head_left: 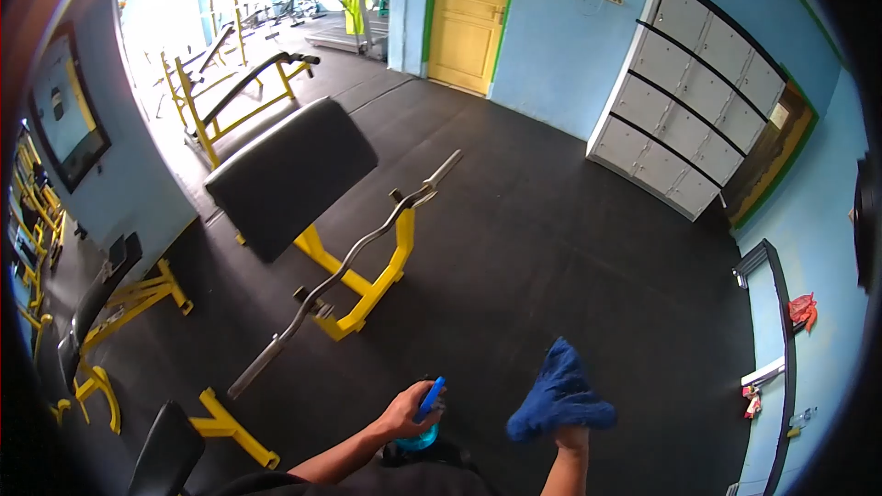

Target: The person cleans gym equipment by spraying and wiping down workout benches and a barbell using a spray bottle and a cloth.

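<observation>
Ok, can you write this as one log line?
left hand: holds blue-topped bottle | right hand: under blue cloth | bent bar: on yellow stand

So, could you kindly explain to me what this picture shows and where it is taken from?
There is no robot here: a camera worn on a person's head looks forward and down over a gym, so the bare hands appear at the bottom. The left hand, mostly covered, holds a blue cloth. The right hand grips a bottle with a blue top. On the dark floor stands a yellow-framed bench with a black pad, and a bent bar rests across its supports.
</observation>
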The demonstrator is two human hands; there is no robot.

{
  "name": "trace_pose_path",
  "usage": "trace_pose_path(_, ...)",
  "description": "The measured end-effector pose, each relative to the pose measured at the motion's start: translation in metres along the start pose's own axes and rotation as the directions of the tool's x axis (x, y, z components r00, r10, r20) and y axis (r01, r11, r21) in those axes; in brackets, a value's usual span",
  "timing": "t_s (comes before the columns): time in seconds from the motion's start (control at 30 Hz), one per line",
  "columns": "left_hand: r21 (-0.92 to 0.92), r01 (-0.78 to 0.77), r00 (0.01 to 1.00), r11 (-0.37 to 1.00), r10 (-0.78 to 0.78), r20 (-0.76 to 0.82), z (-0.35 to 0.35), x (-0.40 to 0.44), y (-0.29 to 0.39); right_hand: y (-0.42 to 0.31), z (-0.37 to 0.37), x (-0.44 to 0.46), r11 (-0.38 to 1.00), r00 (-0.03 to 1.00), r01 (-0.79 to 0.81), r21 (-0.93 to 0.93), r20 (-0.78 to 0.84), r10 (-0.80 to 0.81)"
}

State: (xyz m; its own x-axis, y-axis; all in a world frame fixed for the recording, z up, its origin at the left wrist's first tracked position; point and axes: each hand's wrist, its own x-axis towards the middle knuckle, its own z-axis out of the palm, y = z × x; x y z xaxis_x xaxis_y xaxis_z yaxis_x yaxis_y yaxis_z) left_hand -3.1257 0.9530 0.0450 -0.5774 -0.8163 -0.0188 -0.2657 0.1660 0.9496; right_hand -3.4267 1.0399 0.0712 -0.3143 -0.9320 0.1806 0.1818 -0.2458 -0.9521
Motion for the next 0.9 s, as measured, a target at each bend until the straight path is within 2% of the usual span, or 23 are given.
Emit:
trace_pose_path(0.03, 0.008, 0.042, 0.999, 0.999, -0.042, 0.013, 0.0, 0.021, -0.003, 0.04, -0.039, 0.002, 0.963, 0.991, -0.096, -0.253, -0.116, 0.068)
trace_pose_path(0.07, 0.0, 0.026, 0.999, 1.0, -0.026, 0.031, 0.0, 0.044, -0.006, 0.058, -0.064, 0.012, 0.853, 0.962, -0.216, -0.475, -0.251, 0.104)
trace_pose_path(0.1, -0.016, 0.069, 0.997, 0.998, -0.068, 0.036, -0.001, 0.07, -0.006, 0.046, -0.065, 0.035, 0.848, 0.96, -0.213, -0.485, -0.267, 0.089)
trace_pose_path(0.13, -0.03, 0.112, 0.993, 0.993, -0.11, 0.041, -0.001, 0.1, -0.002, 0.021, -0.051, 0.06, 0.893, 0.981, -0.059, -0.447, -0.194, -0.032)
trace_pose_path(0.17, -0.02, 0.078, 0.995, 0.997, -0.077, 0.058, -0.006, 0.134, 0.002, 0.004, -0.043, 0.079, 0.916, 0.98, 0.09, -0.391, -0.131, -0.152)
trace_pose_path(0.2, -0.014, 0.071, 0.994, 0.997, -0.069, 0.08, -0.009, 0.166, 0.006, -0.005, -0.052, 0.094, 0.915, 0.975, 0.087, -0.394, -0.153, -0.159)
trace_pose_path(0.23, 0.047, -0.032, 0.995, 0.998, 0.027, 0.097, -0.011, 0.2, 0.009, -0.014, -0.068, 0.11, 0.721, 0.964, 0.186, -0.667, -0.019, -0.266)
trace_pose_path(0.27, 0.105, -0.131, 0.986, 0.986, 0.118, 0.119, -0.011, 0.235, 0.012, -0.02, -0.085, 0.127, 0.443, 0.941, 0.27, -0.855, 0.137, -0.31)
trace_pose_path(0.4, 0.23, -0.206, 0.953, 0.951, 0.141, 0.269, -0.015, 0.348, 0.059, -0.019, -0.118, 0.183, 0.468, 0.949, 0.152, -0.87, -0.003, -0.315)
trace_pose_path(0.43, 0.211, -0.265, 0.935, 0.941, 0.197, 0.295, -0.012, 0.374, 0.056, -0.018, -0.104, 0.212, 0.871, 0.889, 0.131, -0.473, -0.333, -0.314)
trace_pose_path(0.47, 0.225, -0.267, 0.936, 0.937, 0.197, 0.291, -0.008, 0.399, 0.05, -0.014, -0.099, 0.24, 0.976, 0.805, 0.203, 0.082, -0.58, -0.119)
trace_pose_path(0.5, 0.206, -0.292, 0.924, 0.934, 0.221, 0.312, -0.004, 0.421, 0.041, 0.005, -0.119, 0.255, 0.974, 0.865, 0.204, 0.101, -0.485, -0.13)
trace_pose_path(0.53, 0.186, -0.313, 0.915, 0.931, 0.243, 0.322, 0.0, 0.442, 0.035, 0.019, -0.128, 0.274, 0.973, 0.875, 0.199, 0.114, -0.468, -0.124)
trace_pose_path(0.6, 0.195, -0.268, 0.935, 0.943, 0.206, 0.287, 0.005, 0.475, 0.022, 0.046, -0.151, 0.319, 0.893, 0.932, 0.072, 0.444, -0.349, 0.099)
trace_pose_path(0.67, 0.164, -0.182, 0.969, 0.97, 0.148, 0.198, 0.012, 0.506, 0.007, 0.076, -0.173, 0.38, 0.898, 0.977, 0.022, 0.439, -0.201, 0.074)
trace_pose_path(0.7, 0.124, -0.147, 0.976, 0.981, 0.124, 0.181, 0.012, 0.519, -0.001, 0.084, -0.168, 0.414, 0.889, 0.871, -0.151, 0.432, -0.367, 0.327)
trace_pose_path(0.73, 0.131, -0.136, 0.985, 0.982, 0.12, 0.122, 0.013, 0.534, -0.003, 0.089, -0.168, 0.452, 0.835, 0.676, -0.32, 0.448, -0.51, 0.533)
trace_pose_path(0.77, 0.147, -0.079, 0.994, 0.986, 0.067, 0.081, 0.009, 0.548, -0.002, 0.084, -0.164, 0.504, 0.826, 0.702, -0.352, 0.441, -0.459, 0.544)
trace_pose_path(0.83, 0.146, 0.049, 0.998, 0.988, -0.052, 0.017, -0.008, 0.575, 0.013, 0.077, -0.142, 0.594, 0.862, 0.853, -0.366, 0.351, -0.243, 0.461)
trace_pose_path(0.9, 0.11, 0.08, 0.991, 0.991, -0.068, -0.113, -0.023, 0.6, 0.012, 0.067, -0.121, 0.657, 0.893, 0.923, -0.37, 0.257, -0.01, 0.385)
